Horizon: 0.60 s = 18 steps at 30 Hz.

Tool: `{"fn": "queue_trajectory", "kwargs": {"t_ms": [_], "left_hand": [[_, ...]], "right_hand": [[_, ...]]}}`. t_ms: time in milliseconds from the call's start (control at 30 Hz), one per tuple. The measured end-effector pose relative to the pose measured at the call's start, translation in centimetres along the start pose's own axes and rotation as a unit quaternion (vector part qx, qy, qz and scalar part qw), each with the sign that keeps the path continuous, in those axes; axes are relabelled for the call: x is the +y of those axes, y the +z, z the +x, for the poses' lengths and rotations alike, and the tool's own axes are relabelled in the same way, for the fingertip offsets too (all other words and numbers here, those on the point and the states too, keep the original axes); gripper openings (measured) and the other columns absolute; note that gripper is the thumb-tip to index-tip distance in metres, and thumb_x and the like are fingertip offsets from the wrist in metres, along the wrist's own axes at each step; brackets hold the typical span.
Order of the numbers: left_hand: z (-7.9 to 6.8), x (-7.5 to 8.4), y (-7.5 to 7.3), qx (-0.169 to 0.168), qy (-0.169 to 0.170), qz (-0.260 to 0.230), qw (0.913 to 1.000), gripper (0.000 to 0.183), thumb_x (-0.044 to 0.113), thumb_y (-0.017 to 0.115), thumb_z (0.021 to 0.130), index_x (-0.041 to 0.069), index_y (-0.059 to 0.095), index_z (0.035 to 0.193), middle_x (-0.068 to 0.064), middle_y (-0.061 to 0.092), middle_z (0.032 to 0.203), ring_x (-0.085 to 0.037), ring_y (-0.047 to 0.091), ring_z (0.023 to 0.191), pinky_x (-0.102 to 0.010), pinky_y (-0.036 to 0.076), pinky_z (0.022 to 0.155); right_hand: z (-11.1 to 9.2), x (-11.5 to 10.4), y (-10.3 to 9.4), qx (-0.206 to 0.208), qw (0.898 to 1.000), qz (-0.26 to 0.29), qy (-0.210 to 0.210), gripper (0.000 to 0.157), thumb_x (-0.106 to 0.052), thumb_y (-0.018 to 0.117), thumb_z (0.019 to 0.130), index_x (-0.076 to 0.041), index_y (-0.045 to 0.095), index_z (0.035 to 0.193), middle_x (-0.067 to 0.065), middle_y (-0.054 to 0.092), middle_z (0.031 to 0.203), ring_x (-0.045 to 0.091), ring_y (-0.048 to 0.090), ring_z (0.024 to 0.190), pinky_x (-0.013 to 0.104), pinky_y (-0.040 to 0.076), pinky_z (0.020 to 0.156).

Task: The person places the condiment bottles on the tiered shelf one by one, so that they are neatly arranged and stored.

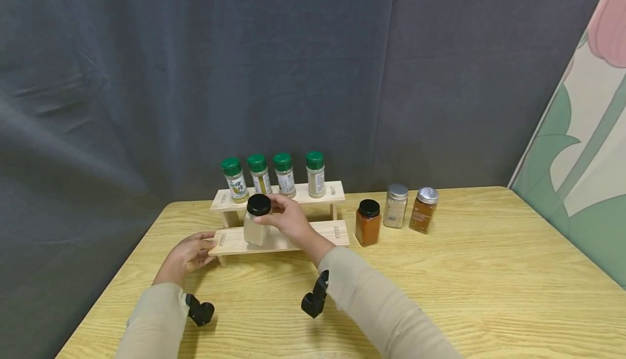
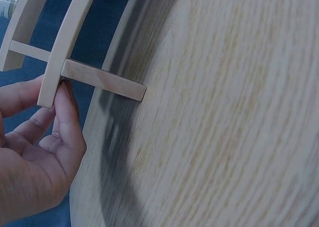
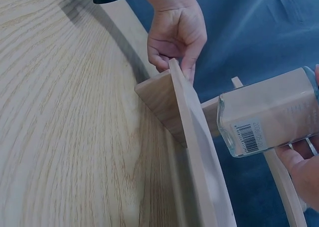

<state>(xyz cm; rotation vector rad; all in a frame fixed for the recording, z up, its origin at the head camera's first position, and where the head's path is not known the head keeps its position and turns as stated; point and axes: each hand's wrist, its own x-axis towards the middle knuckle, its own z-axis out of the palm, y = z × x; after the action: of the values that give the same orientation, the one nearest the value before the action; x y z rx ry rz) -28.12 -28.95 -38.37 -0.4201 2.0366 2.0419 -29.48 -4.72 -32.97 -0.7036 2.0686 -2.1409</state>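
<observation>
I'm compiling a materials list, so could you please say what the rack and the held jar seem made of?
The rack: pale wood, apparently unpainted, given its visible grain. The held jar: probably clear, glossy glass, its base edges glinting, though plastic is possible.

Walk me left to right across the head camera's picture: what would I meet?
Left hand, leftmost green-lidded jar, black-lidded pale jar, rightmost green-lidded jar, black-lidded orange jar, silver-lidded pale jar, silver-lidded brown jar, flowered panel.
</observation>
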Motion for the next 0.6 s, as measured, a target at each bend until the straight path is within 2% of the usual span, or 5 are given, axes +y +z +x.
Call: {"fn": "queue_trajectory", "kwargs": {"t_ms": [133,267,600], "left_hand": [[0.0,0.0,0.0,0.003,0.000,0.002,1.0000,0.055,0.001,0.051,0.084,-0.008,0.021,0.130,-0.002,0.054,0.073,-0.008,0.056,0.062,-0.021,0.045,0.055],[0.0,0.0,0.0,0.006,0.001,0.002,1.0000,0.054,0.000,0.050,0.085,-0.008,0.021,0.130,-0.002,0.054,0.072,-0.008,0.055,0.060,-0.021,0.044,0.054],[0.0,0.0,-0.1,-0.007,0.002,0.011,0.9999,0.053,0.002,0.047,0.087,-0.008,0.019,0.131,-0.002,0.054,0.073,-0.008,0.055,0.060,-0.020,0.044,0.054]], "right_hand": [[-0.2,-1.2,0.7,-0.016,0.999,-0.026,-0.017,0.042,0.005,0.066,0.071,0.006,0.053,0.111,0.016,0.055,0.104,0.027,0.051,0.094,0.024,0.042,0.074],[0.0,-1.5,1.2,-0.023,0.999,-0.042,-0.004,0.045,0.002,0.067,0.071,0.004,0.052,0.113,0.014,0.055,0.105,0.023,0.052,0.095,0.022,0.042,0.074],[0.6,-0.8,2.3,-0.024,0.999,-0.042,0.001,0.041,0.003,0.068,0.070,0.004,0.055,0.109,0.013,0.057,0.101,0.019,0.052,0.089,0.019,0.041,0.069]]}}
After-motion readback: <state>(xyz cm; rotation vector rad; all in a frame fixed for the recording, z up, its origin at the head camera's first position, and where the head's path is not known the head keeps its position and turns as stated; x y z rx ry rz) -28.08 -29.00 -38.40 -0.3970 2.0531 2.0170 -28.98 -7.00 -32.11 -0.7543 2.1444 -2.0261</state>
